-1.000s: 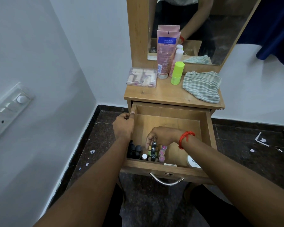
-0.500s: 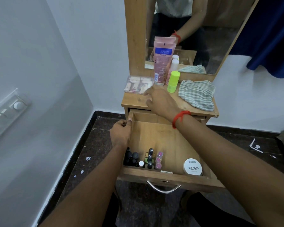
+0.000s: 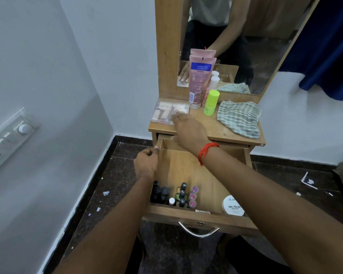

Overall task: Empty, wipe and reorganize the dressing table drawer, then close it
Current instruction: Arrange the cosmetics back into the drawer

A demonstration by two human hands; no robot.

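The wooden drawer (image 3: 188, 167) of the dressing table stands pulled out. Several small nail polish bottles (image 3: 174, 194) stand in rows in its front left corner, and a round white nail polish remover tub (image 3: 233, 205) lies at the front right. My left hand (image 3: 147, 163) grips the drawer's left wall, thumb on the rim. My right hand (image 3: 188, 129) reaches over the tabletop, its fingers touching the clear plastic box (image 3: 167, 112) at the table's left rear. A pink tube (image 3: 199, 80), a lime-green bottle (image 3: 211, 102) and a striped cloth (image 3: 239, 118) sit on the tabletop (image 3: 212, 127).
A mirror (image 3: 236, 42) rises behind the table. A white wall with a switch panel (image 3: 8, 135) stands close on the left. A blue curtain (image 3: 329, 46) hangs at the right. The dark floor (image 3: 111, 175) carries small paper scraps. A metal handle (image 3: 198, 230) sticks out from the drawer front.
My right hand left the nail polish bottles in the drawer, rose to the tabletop and moved left onto the clear plastic box. My left hand stayed on the drawer's wall.
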